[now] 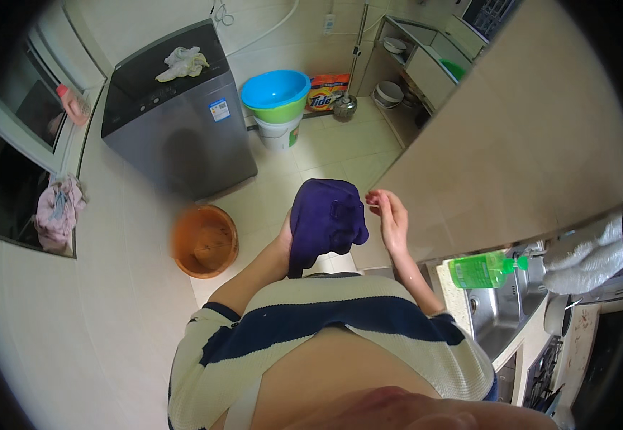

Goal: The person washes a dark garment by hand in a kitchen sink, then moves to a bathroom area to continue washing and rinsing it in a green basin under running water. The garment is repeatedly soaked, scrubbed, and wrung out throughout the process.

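A dark purple cloth (326, 217), bunched up, rests over my left hand (285, 231) in front of my chest. The cloth covers most of that hand's fingers, and one end of it hangs down towards my body. To the right of the cloth, apart from it, my right hand (389, 215) is raised with bent fingers and holds nothing. Droplets show on my right forearm.
An orange-brown bucket (206, 242) stands on the floor at left, below a grey washing machine (182, 123) with a crumpled cloth (183, 63) on its lid. Stacked basins (276, 90) and a mop (346, 105) stand farther off. At right are a partition wall (499, 145), a green bottle (478, 270) and a sink (491, 317).
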A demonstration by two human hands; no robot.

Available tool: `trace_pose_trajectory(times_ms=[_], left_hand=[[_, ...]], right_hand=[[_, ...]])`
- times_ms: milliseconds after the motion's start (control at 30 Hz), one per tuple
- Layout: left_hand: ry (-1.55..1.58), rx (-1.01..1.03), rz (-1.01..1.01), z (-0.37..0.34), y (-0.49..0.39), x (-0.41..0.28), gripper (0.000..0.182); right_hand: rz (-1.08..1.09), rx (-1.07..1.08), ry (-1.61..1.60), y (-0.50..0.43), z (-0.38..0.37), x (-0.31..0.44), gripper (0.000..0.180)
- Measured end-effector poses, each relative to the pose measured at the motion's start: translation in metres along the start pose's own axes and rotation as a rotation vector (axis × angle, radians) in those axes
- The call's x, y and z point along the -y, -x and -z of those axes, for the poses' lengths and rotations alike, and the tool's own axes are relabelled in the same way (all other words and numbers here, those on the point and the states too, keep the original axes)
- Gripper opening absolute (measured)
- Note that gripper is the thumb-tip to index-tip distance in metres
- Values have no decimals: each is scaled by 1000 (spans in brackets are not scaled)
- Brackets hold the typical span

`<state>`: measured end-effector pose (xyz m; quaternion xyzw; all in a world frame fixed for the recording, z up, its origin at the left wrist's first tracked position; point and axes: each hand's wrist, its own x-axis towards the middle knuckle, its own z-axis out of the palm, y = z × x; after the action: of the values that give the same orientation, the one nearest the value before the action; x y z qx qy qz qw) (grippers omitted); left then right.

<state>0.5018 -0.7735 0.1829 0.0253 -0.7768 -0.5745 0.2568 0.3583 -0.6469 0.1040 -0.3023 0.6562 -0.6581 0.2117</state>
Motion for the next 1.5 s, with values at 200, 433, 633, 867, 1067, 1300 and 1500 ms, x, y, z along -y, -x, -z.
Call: trace_pose_trajectory(times_ms=[200,433,633,867,1067,1300,1500], left_hand=[[147,65,257,68,-14,85,24],[668,87,548,106,-90,136,15],[141,320,307,140,-216,127,17],[959,-2,581,137,-304,219,33],[1488,-136,726,134,-372,292,49],[1562,359,858,129,-507,361,58],[1318,526,1010,115,-618,402,51]], right_hand=[[-725,141,-543,-76,-93,-44,65],[-885,478,-939,-170,-113,-65,70],[-794,482,-658,-304,-98,-100,49],[-598,461,-639,-482,-81,-75,36],[-490,249,-594,-584,-22,-53,31],[-464,-57,-805,-668,82,-73,24],[-435,-343,-915,-702,155,-107,24]])
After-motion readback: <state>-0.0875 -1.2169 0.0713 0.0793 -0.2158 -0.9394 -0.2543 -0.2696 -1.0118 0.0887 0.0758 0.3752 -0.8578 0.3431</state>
